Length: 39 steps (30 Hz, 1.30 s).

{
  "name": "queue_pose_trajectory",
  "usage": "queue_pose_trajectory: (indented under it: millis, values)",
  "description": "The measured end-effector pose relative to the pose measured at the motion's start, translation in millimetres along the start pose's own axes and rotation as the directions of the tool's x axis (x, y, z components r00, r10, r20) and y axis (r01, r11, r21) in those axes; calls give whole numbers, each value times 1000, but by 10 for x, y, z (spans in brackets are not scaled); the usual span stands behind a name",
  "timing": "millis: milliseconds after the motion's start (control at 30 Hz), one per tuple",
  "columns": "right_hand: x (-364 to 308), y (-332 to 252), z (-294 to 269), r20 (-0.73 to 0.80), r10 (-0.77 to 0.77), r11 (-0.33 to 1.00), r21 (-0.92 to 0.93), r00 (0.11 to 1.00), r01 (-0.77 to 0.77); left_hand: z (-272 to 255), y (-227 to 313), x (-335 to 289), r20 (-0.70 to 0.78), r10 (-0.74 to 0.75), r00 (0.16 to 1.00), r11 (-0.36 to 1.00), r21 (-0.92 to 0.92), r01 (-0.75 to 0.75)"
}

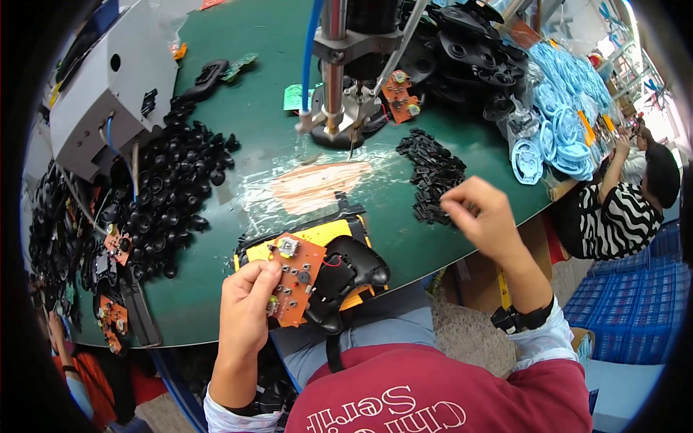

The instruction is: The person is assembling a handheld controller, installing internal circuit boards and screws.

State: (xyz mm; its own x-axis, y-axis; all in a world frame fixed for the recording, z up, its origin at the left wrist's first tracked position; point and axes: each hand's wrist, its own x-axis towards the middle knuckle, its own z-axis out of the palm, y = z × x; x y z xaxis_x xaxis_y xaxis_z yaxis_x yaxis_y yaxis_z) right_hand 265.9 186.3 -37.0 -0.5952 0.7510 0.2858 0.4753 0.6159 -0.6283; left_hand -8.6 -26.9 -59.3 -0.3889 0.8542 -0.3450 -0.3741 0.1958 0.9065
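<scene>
My left hand (247,294) pinches an orange circuit board (294,283) by its left edge, thumb on top. The board carries a silvery joystick module, small buttons and a round black part. Beside and partly under it lies a black game controller shell (361,261), open side up, with a thin red wire near the board. Both are over a yellow pad (321,234) at the table's near edge. My right hand (485,216) is closed, thumb and fingers together, at the near right side of a heap of small black plastic parts (435,169). Whatever its fingertips hold is hidden.
An upright tool with a metal column (333,65) and blue hose stands beyond the pad. Black thumbstick caps (162,191) and a grey machine (108,94) are at left. Black shells (469,54) and light-blue coiled cables (567,101) fill the far right. Another person (624,202) sits at right.
</scene>
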Motion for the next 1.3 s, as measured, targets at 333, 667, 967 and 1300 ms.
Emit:
queue_pose_trajectory:
  millis: [333,667,967,1300]
  values:
    - [-109,140,378,79,37,986,-166,996,-24,176,38,-109,-59,-28,998,998,-49,25]
    - [-50,40,369,148,24,968,-250,989,14,175,16,-137,50,-53,997,997,-57,56]
    - [-61,28,453,181,-44,935,-338,983,104,189,0,-136,80,-112,990,981,-150,123]
    - [-104,-773,598,611,159,392,682,776,-617,333,-38,-110,105,-131,986,971,-185,149]
